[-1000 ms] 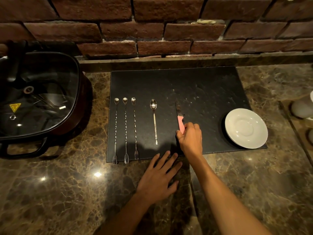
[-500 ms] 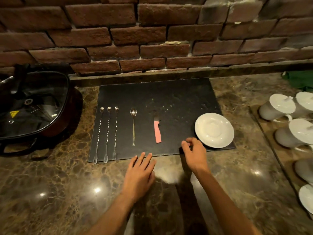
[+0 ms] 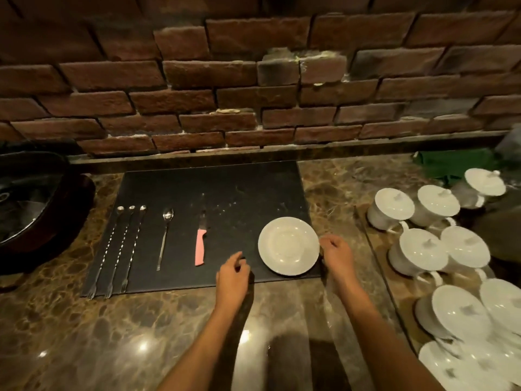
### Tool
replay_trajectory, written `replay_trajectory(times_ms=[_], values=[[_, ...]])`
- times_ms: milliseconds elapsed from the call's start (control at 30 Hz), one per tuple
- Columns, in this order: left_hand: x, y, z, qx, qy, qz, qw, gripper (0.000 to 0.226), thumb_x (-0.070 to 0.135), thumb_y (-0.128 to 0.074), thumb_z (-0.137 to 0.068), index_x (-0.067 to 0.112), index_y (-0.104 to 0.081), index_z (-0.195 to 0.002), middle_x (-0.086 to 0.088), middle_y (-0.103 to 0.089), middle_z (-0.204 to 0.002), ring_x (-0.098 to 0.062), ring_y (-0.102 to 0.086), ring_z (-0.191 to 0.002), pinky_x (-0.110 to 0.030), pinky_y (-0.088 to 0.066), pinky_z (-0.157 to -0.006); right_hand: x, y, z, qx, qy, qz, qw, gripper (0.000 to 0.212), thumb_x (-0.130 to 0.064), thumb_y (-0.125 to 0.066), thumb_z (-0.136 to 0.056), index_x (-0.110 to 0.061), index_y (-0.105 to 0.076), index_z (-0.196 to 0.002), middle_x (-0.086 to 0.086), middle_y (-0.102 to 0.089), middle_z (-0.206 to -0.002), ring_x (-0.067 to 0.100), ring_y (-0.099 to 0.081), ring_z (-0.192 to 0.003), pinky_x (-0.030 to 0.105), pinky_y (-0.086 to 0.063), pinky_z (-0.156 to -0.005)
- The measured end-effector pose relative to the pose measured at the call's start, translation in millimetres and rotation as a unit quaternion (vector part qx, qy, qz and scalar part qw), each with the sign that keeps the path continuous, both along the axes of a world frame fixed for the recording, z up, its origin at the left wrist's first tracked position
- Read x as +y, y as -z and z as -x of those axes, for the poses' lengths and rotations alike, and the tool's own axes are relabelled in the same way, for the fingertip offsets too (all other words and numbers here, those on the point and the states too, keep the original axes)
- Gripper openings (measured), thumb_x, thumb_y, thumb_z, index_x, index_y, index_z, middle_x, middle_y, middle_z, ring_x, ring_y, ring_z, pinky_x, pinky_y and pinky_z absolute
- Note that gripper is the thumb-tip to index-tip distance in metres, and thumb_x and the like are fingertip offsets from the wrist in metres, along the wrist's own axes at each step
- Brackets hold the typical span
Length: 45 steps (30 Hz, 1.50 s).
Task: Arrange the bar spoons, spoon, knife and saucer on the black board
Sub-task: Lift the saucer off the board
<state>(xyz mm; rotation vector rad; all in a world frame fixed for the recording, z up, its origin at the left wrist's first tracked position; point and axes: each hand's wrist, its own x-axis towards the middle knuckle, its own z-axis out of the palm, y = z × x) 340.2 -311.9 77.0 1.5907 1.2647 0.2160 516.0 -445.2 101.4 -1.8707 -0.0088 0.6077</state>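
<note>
The black board (image 3: 239, 190) lies on the marble counter. On it, from left to right, are three bar spoons (image 3: 120, 249) side by side, a spoon (image 3: 165, 241), a pink-handled knife (image 3: 200, 246) and a white saucer (image 3: 287, 245) at the front right corner. My left hand (image 3: 232, 273) hovers over the board's front edge, left of the saucer, fingers loosely curled and holding nothing. My right hand (image 3: 337, 253) is at the saucer's right rim, its bent fingertips just at the edge and not over it.
A dark pot with a glass lid (image 3: 28, 210) stands at the left. Several white lidded cups (image 3: 420, 252) crowd a tray at the right, close to my right hand. A green cloth (image 3: 451, 165) lies at the back right. A brick wall (image 3: 253, 94) closes the back.
My right hand let go of the knife handle and moved past the saucer to its right rim. My left hand lifted off the counter and moved right, toward the saucer. The view shifted right.
</note>
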Motion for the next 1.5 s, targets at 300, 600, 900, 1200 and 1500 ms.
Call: replay_trajectory(times_ms=[300, 600, 900, 1200, 1500], values=[[4, 12, -57, -0.08, -0.053, 0.147, 0.984, 0.033, 0.009, -0.043, -0.106, 0.015, -0.065, -0.129, -0.01, -0.068, -0.118, -0.033, -0.067, -0.11, -0.03, -0.059, -0.068, 25, 32, -34, 0.059, -0.026, 0.044, 0.997, 0.03, -0.012, -0.045, -0.086, -0.015, -0.063, -0.061, 0.015, -0.063, -0.077, 0.031, -0.057, -0.077, 0.038, -0.044, -0.067], [-5, 18, -63, -0.132, -0.102, 0.162, 0.973, 0.04, -0.003, -0.045, -0.102, 0.025, -0.073, -0.11, -0.003, -0.071, -0.106, -0.019, -0.066, -0.097, -0.024, -0.059, -0.058, 10, 39, -36, 0.086, -0.033, 0.031, 0.995, 0.024, 0.002, -0.045, -0.092, 0.023, -0.056, -0.094, 0.035, -0.05, -0.075, 0.024, -0.048, -0.072, 0.057, -0.054, -0.069], [-5, 13, -67, -0.116, -0.13, 0.166, 0.971, 0.035, -0.004, -0.047, -0.102, 0.02, -0.071, -0.109, 0.002, -0.069, -0.098, -0.017, -0.065, -0.091, -0.023, -0.056, -0.052, 9, 35, -34, 0.051, -0.035, 0.025, 0.998, 0.04, 0.0, -0.051, -0.092, -0.027, -0.07, -0.069, 0.007, -0.073, -0.084, 0.028, -0.066, -0.085, 0.052, -0.056, -0.082], [3, -1, -83, -0.151, -0.132, 0.146, 0.969, 0.045, -0.002, -0.048, -0.102, 0.033, -0.074, -0.091, 0.016, -0.07, -0.089, -0.012, -0.066, -0.089, -0.023, -0.058, -0.056, 22, 30, -48, 0.04, -0.024, 0.0, 0.999, 0.036, 0.002, -0.05, -0.09, -0.021, -0.073, -0.075, -0.001, -0.073, -0.073, 0.012, -0.066, -0.065, 0.023, -0.05, -0.051], [47, -5, -119, -0.15, -0.131, 0.122, 0.972, 0.048, -0.003, -0.05, -0.098, 0.036, -0.073, -0.085, 0.012, -0.069, -0.082, -0.009, -0.066, -0.079, -0.023, -0.055, -0.049, 71, 26, -78, 0.025, -0.021, -0.002, 0.999, 0.039, 0.008, -0.047, -0.086, -0.018, -0.071, -0.071, 0.004, -0.068, -0.068, 0.011, -0.056, -0.054, 0.022, -0.046, -0.048]])
